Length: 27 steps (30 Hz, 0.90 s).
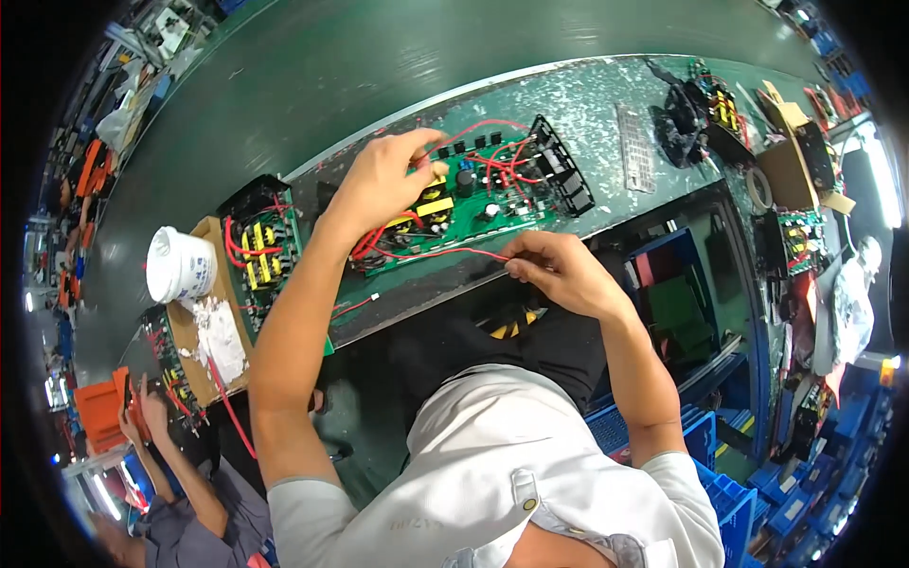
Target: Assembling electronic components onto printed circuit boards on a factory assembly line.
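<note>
A green circuit board (462, 225) with yellow-wrapped transformers and several red wires lies on the worktable in front of me. Attached at its right end is a black slotted panel (566, 172). Over the board's left part, my left hand (377, 185) has thumb and forefinger curled around a red wire (483, 122) that arcs to the panel. Close to the board's front edge, my right hand (571, 276) pinches the tip of another red wire (431, 253), which runs left to the board's lower left corner. A loose wire with a small white connector (375, 297) lies at the table edge.
On the left, a second board (265, 248) lies beside a cardboard box (201, 364) and white bucket (180, 265). A co-worker's hands (150, 407) are at lower left. A grey perforated strip (634, 149), black bag (678, 123) and tape roll (758, 187) lie right.
</note>
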{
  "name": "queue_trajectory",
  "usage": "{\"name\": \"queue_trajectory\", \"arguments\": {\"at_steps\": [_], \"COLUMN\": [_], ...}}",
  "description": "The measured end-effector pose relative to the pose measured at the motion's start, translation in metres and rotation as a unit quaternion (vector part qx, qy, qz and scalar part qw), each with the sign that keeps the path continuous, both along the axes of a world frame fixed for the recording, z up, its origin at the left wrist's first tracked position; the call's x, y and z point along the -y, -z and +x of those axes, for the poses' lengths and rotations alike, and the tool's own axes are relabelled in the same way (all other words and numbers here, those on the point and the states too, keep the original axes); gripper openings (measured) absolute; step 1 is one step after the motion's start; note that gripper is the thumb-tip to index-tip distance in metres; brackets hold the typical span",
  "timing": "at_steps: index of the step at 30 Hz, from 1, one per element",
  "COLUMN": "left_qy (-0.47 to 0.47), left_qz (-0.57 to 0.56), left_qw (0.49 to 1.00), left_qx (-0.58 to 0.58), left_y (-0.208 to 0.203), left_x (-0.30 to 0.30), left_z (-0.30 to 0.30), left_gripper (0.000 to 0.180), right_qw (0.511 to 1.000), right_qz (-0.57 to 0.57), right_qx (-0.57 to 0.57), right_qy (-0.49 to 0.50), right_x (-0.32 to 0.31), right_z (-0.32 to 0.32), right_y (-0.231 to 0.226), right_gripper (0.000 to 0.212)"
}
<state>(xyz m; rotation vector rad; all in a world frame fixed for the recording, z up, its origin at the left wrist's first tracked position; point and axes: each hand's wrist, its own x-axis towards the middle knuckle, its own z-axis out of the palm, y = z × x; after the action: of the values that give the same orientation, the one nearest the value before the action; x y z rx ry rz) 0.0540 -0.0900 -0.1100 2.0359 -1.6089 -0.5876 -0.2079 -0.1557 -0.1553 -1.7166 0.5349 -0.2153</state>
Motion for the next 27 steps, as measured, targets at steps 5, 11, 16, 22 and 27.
{"name": "queue_trajectory", "arguments": {"at_steps": [5, 11, 16, 22, 27], "left_qy": [-0.018, -0.071, 0.009, -0.156, -0.126], "left_qz": [-0.124, -0.258, -0.143, -0.190, -0.188], "left_qw": [0.978, 0.843, 0.922, 0.848, 0.804], "left_qx": [-0.164, -0.466, -0.360, -0.470, -0.550], "left_y": [-0.014, -0.043, 0.006, 0.048, 0.049], "left_x": [0.057, 0.022, -0.061, -0.053, -0.057], "left_z": [-0.001, -0.026, -0.093, -0.106, -0.100], "left_gripper": [0.022, 0.021, 0.018, 0.025, 0.023], "right_qw": [0.985, 0.930, 0.996, 0.853, 0.863], "right_qz": [-0.169, -0.359, -0.001, 0.437, 0.389], "right_qx": [0.014, 0.022, 0.030, 0.254, 0.266], "right_qy": [0.043, 0.078, 0.084, 0.132, 0.181], "right_x": [0.010, 0.021, 0.015, 0.011, -0.002], "right_z": [-0.003, -0.018, -0.008, 0.023, 0.030], "right_y": [-0.015, 0.000, -0.019, -0.011, -0.003], "right_gripper": [0.011, 0.011, 0.011, 0.015, 0.015]}}
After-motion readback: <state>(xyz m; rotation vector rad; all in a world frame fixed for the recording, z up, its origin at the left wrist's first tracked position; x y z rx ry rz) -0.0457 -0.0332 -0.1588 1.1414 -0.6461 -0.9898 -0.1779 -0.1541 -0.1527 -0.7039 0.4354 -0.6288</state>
